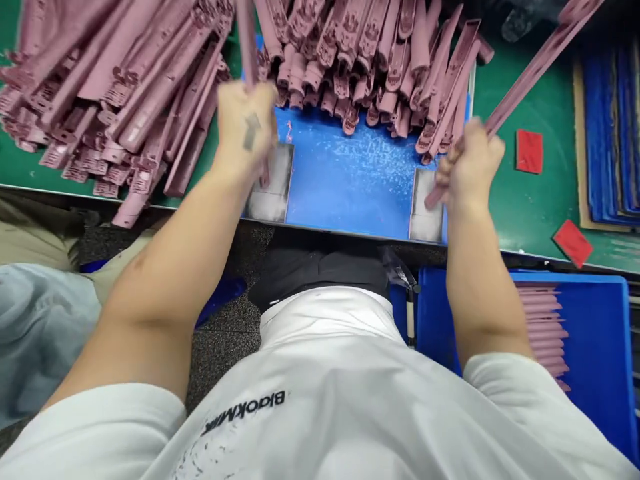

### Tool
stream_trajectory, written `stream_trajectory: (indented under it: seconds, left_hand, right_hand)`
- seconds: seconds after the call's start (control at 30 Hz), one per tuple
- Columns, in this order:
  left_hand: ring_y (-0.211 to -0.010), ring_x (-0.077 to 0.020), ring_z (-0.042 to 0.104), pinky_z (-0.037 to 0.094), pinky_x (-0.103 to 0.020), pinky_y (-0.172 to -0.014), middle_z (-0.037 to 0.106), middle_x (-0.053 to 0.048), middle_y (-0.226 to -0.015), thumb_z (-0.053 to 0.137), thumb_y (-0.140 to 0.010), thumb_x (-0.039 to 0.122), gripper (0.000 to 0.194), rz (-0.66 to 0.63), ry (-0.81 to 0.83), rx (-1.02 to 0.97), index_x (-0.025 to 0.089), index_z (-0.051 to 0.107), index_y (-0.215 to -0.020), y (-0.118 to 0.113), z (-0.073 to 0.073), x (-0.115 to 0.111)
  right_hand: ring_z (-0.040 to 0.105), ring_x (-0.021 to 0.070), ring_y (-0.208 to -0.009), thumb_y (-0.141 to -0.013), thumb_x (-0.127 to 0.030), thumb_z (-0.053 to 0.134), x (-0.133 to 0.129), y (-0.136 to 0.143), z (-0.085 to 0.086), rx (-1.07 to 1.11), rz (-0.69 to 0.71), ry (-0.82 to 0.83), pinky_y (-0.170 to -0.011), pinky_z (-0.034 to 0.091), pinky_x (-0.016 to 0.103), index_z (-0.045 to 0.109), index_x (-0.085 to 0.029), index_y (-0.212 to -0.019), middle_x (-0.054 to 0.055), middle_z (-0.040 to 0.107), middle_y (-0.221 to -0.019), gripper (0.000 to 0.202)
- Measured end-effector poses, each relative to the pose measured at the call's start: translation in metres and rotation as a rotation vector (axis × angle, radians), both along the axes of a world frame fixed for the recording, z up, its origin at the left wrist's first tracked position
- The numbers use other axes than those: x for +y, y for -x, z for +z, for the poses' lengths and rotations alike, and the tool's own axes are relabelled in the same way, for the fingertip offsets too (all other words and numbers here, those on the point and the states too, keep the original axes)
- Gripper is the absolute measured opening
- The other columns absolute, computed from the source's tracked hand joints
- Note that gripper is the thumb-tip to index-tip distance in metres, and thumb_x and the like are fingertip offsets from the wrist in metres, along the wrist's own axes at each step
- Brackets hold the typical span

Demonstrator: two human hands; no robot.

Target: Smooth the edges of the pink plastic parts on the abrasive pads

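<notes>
White shirt nearest; both hands, left (246, 127) and right (469, 163), each clamped on a long pink moulded plastic strip (530, 73); light, stiff, grip near end.

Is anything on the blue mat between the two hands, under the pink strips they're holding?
Nothing visible. The left hand and the right hand each grip a pink strip over the blue mat; the stretch between them is bare apart from pale scuffs. The pink pile lies along its far edge.
</notes>
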State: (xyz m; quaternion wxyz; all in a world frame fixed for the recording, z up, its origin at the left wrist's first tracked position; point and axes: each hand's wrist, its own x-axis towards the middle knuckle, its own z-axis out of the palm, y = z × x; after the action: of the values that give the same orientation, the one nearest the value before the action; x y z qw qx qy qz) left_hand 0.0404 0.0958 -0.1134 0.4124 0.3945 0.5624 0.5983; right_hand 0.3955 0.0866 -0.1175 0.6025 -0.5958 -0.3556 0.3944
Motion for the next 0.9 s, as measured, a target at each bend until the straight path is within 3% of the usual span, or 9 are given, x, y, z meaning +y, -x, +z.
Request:
stream_trajectory:
  seconds: [0.1, 0.17, 0.3, 0.4, 0.47, 0.57, 0.63, 0.77, 0.9]
  left_hand:
    - [-0.039, -0.0092, 0.012, 0.008, -0.028, -0.049, 0.017, 0.012, -0.049, 0.042, -0.122, 0.0, 0.056, 0.143, -0.025, -0.006, 0.029, 0.031, -0.076, -0.003, -0.002, 0.008]
    - [-0.037, -0.0088, 0.013, 0.006, -0.03, -0.046, 0.019, 0.013, -0.047, 0.046, -0.121, -0.004, 0.06, 0.091, -0.021, -0.021, 0.029, 0.031, -0.072, -0.006, -0.003, 0.014]
    - [-0.04, -0.0111, 0.014, 0.01, -0.034, -0.043, 0.019, 0.011, -0.05, 0.039, -0.124, -0.007, 0.065, 0.128, -0.339, -0.105, 0.029, 0.032, -0.071, -0.004, -0.005, 0.006]
    - [-0.045, -0.012, 0.012, 0.014, -0.032, -0.044, 0.018, 0.009, -0.055, 0.043, -0.126, 0.003, 0.06, 0.097, -0.451, -0.162, 0.027, 0.031, -0.073, 0.003, -0.005, -0.028]
    - [-0.046, -0.0099, 0.008, 0.012, -0.031, -0.043, 0.014, 0.009, -0.057, 0.061, -0.122, 0.016, 0.061, 0.02, -0.364, -0.157, 0.027, 0.029, -0.072, 0.005, -0.006, -0.044]
    - [-0.044, -0.0061, 0.005, 0.007, -0.029, -0.045, 0.011, 0.011, -0.058, 0.066, -0.117, 0.012, 0.062, -0.009, -0.194, -0.111, 0.028, 0.027, -0.072, -0.001, -0.009, -0.032]
    - [-0.043, -0.0069, 0.007, 0.008, -0.03, -0.046, 0.013, 0.011, -0.057, 0.057, -0.119, 0.009, 0.058, 0.065, -0.247, -0.095, 0.029, 0.028, -0.073, -0.008, -0.009, -0.017]
    - [-0.047, -0.0111, 0.028, 0.023, -0.033, -0.049, 0.027, 0.006, -0.056, 0.078, -0.115, 0.059, 0.071, 0.001, -0.498, -0.043, 0.027, 0.033, -0.071, -0.007, -0.006, -0.047]
    - [-0.043, -0.0113, 0.021, 0.015, -0.032, -0.045, 0.023, 0.006, -0.053, 0.09, -0.099, 0.067, 0.079, -0.08, -0.24, -0.066, 0.027, 0.032, -0.064, -0.001, -0.007, -0.074]
  right_hand:
    - [0.021, 0.0094, -0.048, -0.131, -0.059, 0.051, 0.014, -0.007, -0.01, -0.039, -0.01, -0.014, -0.049, 0.021, 0.026, 0.031, -0.033, -0.087, -0.013, 0.021, -0.063, 0.055]
    - [0.019, 0.0087, -0.048, -0.13, -0.057, 0.057, 0.023, -0.008, -0.014, -0.062, 0.045, -0.013, -0.048, 0.023, 0.026, 0.031, -0.033, -0.086, -0.014, 0.022, -0.062, 0.057]
    - [0.016, 0.0095, -0.047, -0.135, -0.048, 0.041, 0.015, 0.002, -0.012, -0.039, -0.133, -0.266, -0.044, 0.015, 0.028, 0.026, -0.034, -0.08, -0.012, 0.016, -0.061, 0.058]
    - [0.018, 0.0103, -0.047, -0.126, -0.073, 0.054, -0.03, 0.007, -0.007, -0.09, -0.126, -0.456, -0.044, 0.017, 0.03, 0.022, -0.033, -0.076, -0.011, 0.014, -0.063, 0.071]
    - [0.018, 0.0108, -0.047, -0.117, -0.087, 0.063, -0.052, 0.006, -0.009, -0.147, -0.026, -0.404, -0.045, 0.02, 0.031, 0.025, -0.033, -0.076, -0.011, 0.015, -0.064, 0.078]
    - [0.022, 0.0122, -0.051, -0.115, -0.095, 0.056, -0.038, -0.001, -0.015, -0.176, 0.071, -0.271, -0.048, 0.029, 0.032, 0.033, -0.033, -0.079, -0.011, 0.017, -0.065, 0.075]
    - [0.023, 0.013, -0.054, -0.111, -0.102, 0.049, -0.013, -0.003, -0.015, -0.171, 0.021, -0.34, -0.049, 0.031, 0.033, 0.031, -0.035, -0.08, -0.011, 0.017, -0.066, 0.076]
    - [0.028, 0.0118, -0.05, -0.102, -0.101, 0.072, -0.029, 0.001, -0.002, -0.149, 0.007, -0.546, -0.046, 0.03, 0.033, 0.034, -0.033, -0.073, -0.01, 0.024, -0.061, 0.083]
    - [0.021, 0.0101, -0.043, -0.103, -0.096, 0.077, -0.061, -0.001, 0.0, -0.157, 0.215, -0.254, -0.041, 0.023, 0.031, 0.033, -0.032, -0.071, -0.012, 0.021, -0.056, 0.084]
